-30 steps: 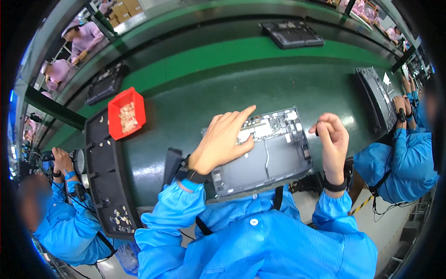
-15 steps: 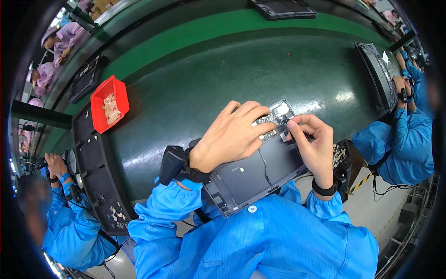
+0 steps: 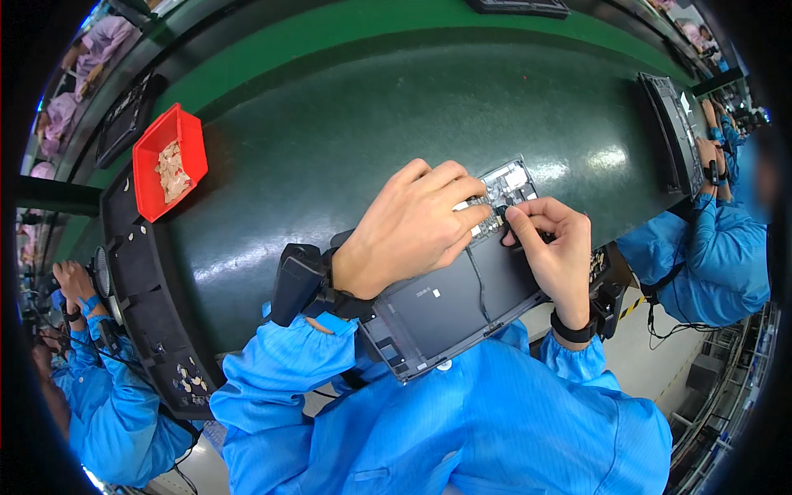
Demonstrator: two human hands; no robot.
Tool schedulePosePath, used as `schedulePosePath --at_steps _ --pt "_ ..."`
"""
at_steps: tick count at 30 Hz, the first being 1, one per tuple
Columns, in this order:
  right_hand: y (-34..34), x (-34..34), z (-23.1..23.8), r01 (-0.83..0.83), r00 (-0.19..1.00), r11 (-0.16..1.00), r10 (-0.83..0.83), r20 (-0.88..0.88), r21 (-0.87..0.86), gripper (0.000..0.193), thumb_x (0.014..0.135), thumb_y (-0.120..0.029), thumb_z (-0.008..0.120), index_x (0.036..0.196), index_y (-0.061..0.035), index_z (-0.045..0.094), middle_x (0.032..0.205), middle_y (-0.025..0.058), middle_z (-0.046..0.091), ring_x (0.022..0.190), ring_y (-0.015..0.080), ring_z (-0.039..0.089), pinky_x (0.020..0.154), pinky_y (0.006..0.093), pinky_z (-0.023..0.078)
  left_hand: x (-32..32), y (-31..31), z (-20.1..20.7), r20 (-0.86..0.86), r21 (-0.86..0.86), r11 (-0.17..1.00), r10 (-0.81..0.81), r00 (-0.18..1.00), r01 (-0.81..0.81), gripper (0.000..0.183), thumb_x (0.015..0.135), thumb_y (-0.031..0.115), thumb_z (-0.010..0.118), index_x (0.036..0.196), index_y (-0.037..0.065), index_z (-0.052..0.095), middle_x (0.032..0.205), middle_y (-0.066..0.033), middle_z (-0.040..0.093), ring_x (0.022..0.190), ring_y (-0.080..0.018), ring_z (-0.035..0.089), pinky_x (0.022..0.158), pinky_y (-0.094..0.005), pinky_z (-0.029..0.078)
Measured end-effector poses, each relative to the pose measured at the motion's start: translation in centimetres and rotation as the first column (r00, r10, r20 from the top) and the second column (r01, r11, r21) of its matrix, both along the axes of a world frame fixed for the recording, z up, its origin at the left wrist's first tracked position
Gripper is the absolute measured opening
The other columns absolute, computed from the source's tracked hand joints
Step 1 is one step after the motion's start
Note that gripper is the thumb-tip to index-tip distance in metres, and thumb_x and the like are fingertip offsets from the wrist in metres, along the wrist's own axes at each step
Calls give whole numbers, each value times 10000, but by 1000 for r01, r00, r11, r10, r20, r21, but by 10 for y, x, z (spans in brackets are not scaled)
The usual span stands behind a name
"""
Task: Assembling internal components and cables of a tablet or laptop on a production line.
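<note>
An opened laptop-like device (image 3: 421,309) lies tilted in front of me, its flat dark battery and a thin cable (image 3: 478,285) exposed. At its far right end is a bare circuit board (image 3: 507,180). My left hand (image 3: 412,227) rests over this board, fingers bent and apart, several tips down on the components. Close beside it, my right hand (image 3: 557,252) pinches thumb and forefinger together at the board's near edge. Something small and dark shows at that pinch, too hidden to name. Both wrists wear dark bands, and a black box-shaped unit (image 3: 297,285) sits on the left one.
A red bin (image 3: 200,153) of small pale pieces stands at the left, by a black compartment tray (image 3: 136,272) with small parts. Another opened device (image 3: 672,136) lies at the right before a co-worker (image 3: 693,256). A second co-worker (image 3: 115,396) sits left. The green bench (image 3: 330,124) stretches ahead.
The view has shifted slightly, so the red bin and tray appear farther left. Both hands stay at the circuit board, with the right pinch moved slightly along its edge.
</note>
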State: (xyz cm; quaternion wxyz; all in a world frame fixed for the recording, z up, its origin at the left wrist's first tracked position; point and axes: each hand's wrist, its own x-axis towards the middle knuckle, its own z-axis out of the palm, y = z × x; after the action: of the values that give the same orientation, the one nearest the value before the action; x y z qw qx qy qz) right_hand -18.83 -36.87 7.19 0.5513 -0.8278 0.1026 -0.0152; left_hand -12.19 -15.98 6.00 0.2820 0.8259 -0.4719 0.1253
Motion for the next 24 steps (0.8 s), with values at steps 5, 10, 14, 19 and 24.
schedulePosePath --at_steps 5,10,14,19,24 --pt "3 -1 1 24 1000 999 -24 -4 -33 159 937 -93 712 939 66 718 701 108 751 660 82 681 615 226 498 -1 -1 -1 -12 -1 1000 0 1000 0 280 740 92 759 1020 100 767 1106 -16 702 1063 -199 631 814 -340 483" --pt "3 0 -1 7 1000 996 -7 4 -85 158 933 -100 716 933 59 721 695 98 751 651 85 683 626 239 507 -1 0 -1 -13 -4 1000 4 1000 -4 283 739 88 762 1022 95 770 1108 -19 703 1067 -203 631 823 -344 487" --pt "1 1 -2 -21 999 992 25 29 -128 156 933 -104 718 927 52 722 693 88 750 640 87 684 636 247 513 -1 0 -2 -16 -10 1000 -1 1000 0 281 737 83 765 1018 91 771 1103 -20 703 1062 -205 631 828 -344 488" --pt "-1 3 3 -55 998 990 57 11 -131 150 937 -99 711 923 50 723 694 88 750 634 88 682 627 250 511 0 0 -1 -6 -12 1000 -2 1000 2 281 737 83 768 1018 89 769 1096 -20 702 1045 -202 631 820 -339 485" --pt "-3 5 4 -91 996 990 90 -18 -106 150 943 -95 701 920 51 723 693 87 749 628 84 676 617 249 506 -1 0 -2 12 -5 1000 6 1000 -6 280 739 95 769 1018 107 772 1102 -12 699 1037 -194 629 808 -333 480"
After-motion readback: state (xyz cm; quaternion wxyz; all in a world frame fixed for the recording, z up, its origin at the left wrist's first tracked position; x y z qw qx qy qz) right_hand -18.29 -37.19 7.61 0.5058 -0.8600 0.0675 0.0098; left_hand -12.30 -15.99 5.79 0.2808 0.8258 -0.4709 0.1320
